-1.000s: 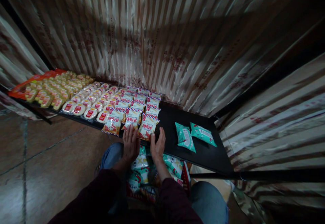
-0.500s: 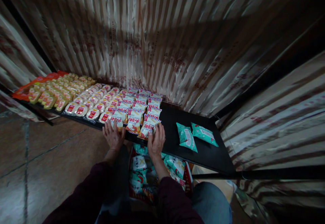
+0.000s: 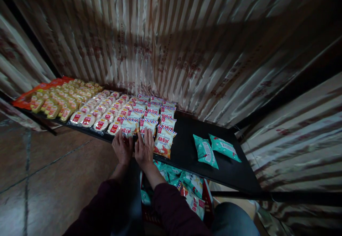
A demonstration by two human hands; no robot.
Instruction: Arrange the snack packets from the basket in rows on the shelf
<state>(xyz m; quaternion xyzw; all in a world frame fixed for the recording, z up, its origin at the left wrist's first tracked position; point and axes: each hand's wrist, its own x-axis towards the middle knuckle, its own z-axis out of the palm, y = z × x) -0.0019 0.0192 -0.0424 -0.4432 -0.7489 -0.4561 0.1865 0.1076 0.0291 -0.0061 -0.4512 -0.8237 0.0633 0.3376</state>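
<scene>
On a black shelf [image 3: 184, 132], white snack bags with red print and striped top edges stand in overlapping rows. My left hand [image 3: 123, 149] rests its fingers against the lower part of the front-left snack bag [image 3: 129, 124]. Close beside it, my right hand [image 3: 145, 150] lays outstretched fingers on the front-middle snack bag [image 3: 148, 123], covering its lower half. Neither hand is wrapped around a bag. Just right of my right hand, the front-right snack bag [image 3: 163, 141] shows fully, its bottom near the shelf's front edge.
Round white packaged cakes [image 3: 100, 124] and yellow-wrapped snacks [image 3: 65, 113] fill the shelf's left part, with orange packaging [image 3: 22, 98] at the end. Two teal bags [image 3: 205, 152] lie at right. Below, a red basket [image 3: 210, 196] holds more bags. A striped curtain [image 3: 160, 32] hangs behind.
My right hand has moved left from the front-right bag to the front-middle one, nearer my left hand. My left hand stays at the front-left bag. The view has shifted slightly.
</scene>
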